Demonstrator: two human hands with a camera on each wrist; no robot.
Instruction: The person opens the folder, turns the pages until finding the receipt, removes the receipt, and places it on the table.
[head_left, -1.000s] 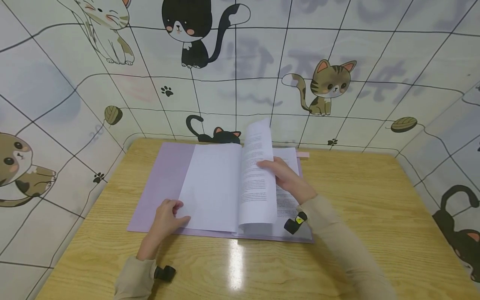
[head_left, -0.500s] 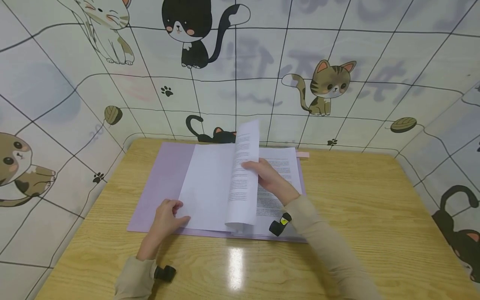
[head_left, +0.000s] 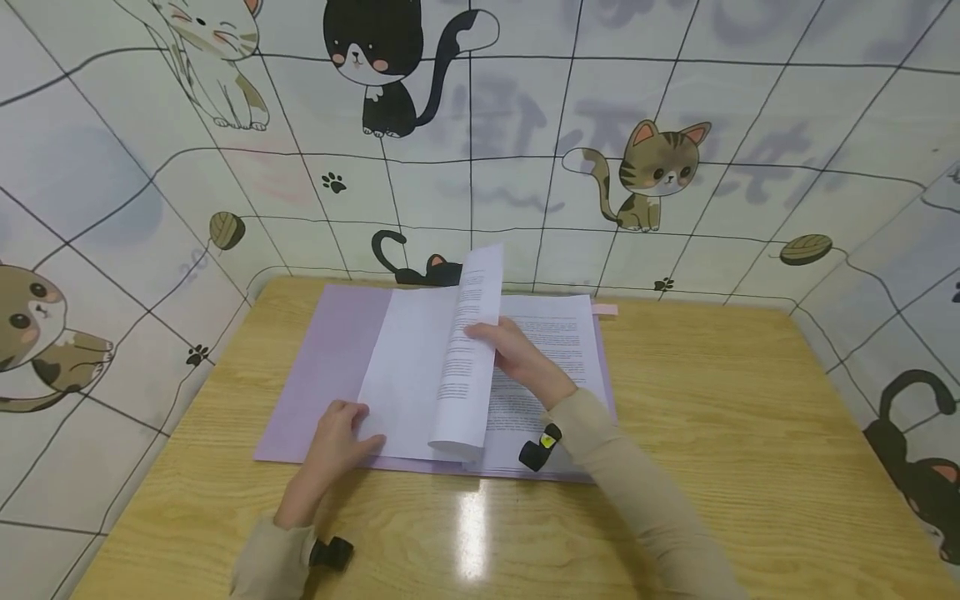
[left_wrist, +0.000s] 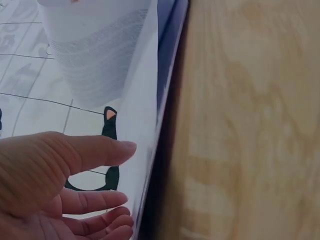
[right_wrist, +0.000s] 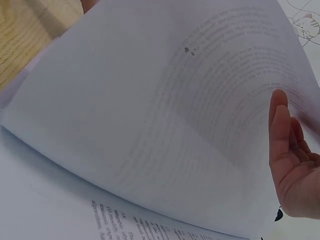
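In the head view, with twelve o'clock at the wall, a smooth lilac folder (head_left: pixel 337 358) lay spread flat on the glossy, yellow-grained table (head_left: pixel 750 400). Over its middle rose a thin lifted sheet (head_left: pixel 459 392), curled into a tall half-tube and lined with print. Toward three o'clock the right hand (head_left: pixel 521 354) pinched its edge, thumb over the print. A flat printed page (head_left: pixel 551 337) showed to that side, and a narrow pink tab (head_left: pixel 604 310) jutted out at two. At eight o'clock the left hand (head_left: pixel 337 437) rested by the blank page (head_left: pixel 408 358), thumb and fingers parted, holding nothing.

In the left wrist view, the left thumb reached straight over white paper, a wide gap between it and the loosely bent fingers; the curled sheet stood toward eleven.

In the right wrist view, the sheet bulged broadly, its faint print arcing, with the right hand's fingers against it between three and four; the thumb was hidden.
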